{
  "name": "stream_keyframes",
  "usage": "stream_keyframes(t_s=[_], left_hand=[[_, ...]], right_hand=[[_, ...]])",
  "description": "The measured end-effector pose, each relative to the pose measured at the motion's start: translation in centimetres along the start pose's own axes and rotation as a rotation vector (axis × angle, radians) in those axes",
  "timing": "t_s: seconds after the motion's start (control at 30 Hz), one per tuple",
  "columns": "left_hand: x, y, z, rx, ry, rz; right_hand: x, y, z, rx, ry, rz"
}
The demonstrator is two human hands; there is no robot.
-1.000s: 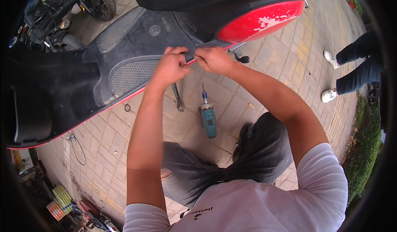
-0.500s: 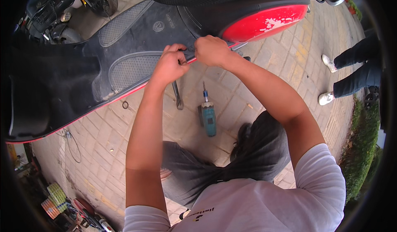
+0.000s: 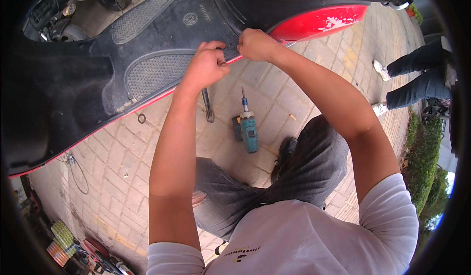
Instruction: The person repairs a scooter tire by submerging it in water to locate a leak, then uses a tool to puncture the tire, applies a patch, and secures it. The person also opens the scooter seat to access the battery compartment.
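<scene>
A scooter with a black plastic footboard (image 3: pixel 171 42) and red trim stretches across the upper view. My left hand (image 3: pixel 208 65) is at the footboard's near edge, fingers curled in toward the plastic. Just right of it, against the same edge close to the red side panel (image 3: pixel 321 22), my right hand (image 3: pixel 257 45) is closed with its knuckles up. A narrow gap separates the two hands. Whatever the fingertips grip is too small or hidden to make out. On the paving below them lies a teal cordless drill (image 3: pixel 249 133) with a bit fitted, its tip toward the scooter.
A metal kickstand-like bar (image 3: pixel 208 105) comes down below my left hand. A dark ring (image 3: pixel 142 118) and a thin wire loop (image 3: pixel 81 177) lie on the bricks. Another person's legs (image 3: pixel 417 81) stand at right, by a hedge (image 3: pixel 424 167). A second two-wheeler (image 3: pixel 73 10) is at upper left.
The view has shifted slightly, so the scooter and drill appear higher. Both hands stay at the footboard edge, the right one a little farther right along it.
</scene>
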State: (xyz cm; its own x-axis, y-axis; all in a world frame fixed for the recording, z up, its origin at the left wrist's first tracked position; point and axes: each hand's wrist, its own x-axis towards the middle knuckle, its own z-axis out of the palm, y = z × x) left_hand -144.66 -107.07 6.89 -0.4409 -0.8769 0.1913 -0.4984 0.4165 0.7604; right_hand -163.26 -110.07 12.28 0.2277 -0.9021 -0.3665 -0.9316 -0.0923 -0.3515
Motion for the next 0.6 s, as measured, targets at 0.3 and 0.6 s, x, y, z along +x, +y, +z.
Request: stream_keyframes(t_s=[0.3, 0.6], left_hand=[[-0.2, 0.0, 0.0, 0.026, -0.001, -0.022], [-0.2, 0.0, 0.0, 0.031, -0.027, -0.012]], right_hand=[[-1.7, -1.3, 1.7, -0.042, 0.129, -0.003], [-2.0, 0.4, 2.5, 0.07, 0.186, -0.038]])
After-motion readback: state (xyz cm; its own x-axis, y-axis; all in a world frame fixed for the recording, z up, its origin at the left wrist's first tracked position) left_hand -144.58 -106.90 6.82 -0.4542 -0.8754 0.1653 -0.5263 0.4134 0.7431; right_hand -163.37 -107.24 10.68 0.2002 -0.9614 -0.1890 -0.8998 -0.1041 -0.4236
